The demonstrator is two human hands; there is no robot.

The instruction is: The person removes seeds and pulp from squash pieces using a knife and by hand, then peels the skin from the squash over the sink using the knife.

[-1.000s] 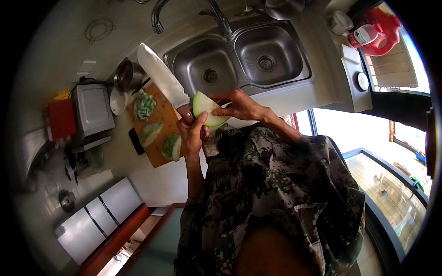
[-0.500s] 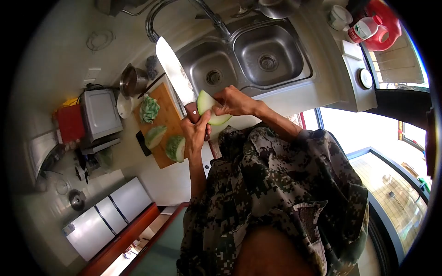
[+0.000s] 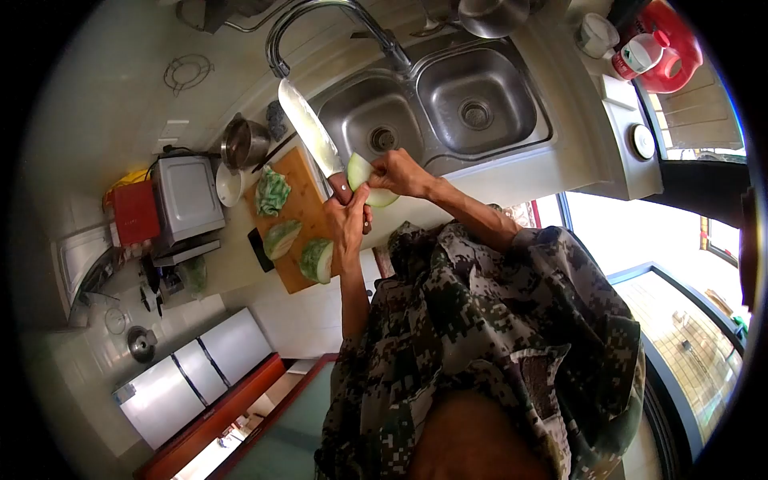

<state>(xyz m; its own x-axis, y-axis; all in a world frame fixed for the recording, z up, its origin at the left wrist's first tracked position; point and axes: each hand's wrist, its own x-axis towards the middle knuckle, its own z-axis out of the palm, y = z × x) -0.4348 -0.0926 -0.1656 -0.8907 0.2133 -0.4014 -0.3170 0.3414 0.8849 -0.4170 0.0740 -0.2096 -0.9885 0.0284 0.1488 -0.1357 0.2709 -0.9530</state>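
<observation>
I saw one sink (image 3: 500, 104) with two basins ahead, and one cutting board (image 3: 302, 188) on the surface (image 3: 552, 170) to the left. My left grip (image 3: 348, 220) was closed round the handle of one knife (image 3: 310, 130), blade pointing outward. The board bore two melon pieces (image 3: 318, 260) and one crumpled green bundle (image 3: 273, 192). My right grip (image 3: 406, 174) pinched one melon slice (image 3: 360, 170), between both grips.

Likely home kitchen; double sink (image 3: 448, 96)

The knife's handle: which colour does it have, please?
The handle is reddish-brown; it shows best in the head view.
</observation>
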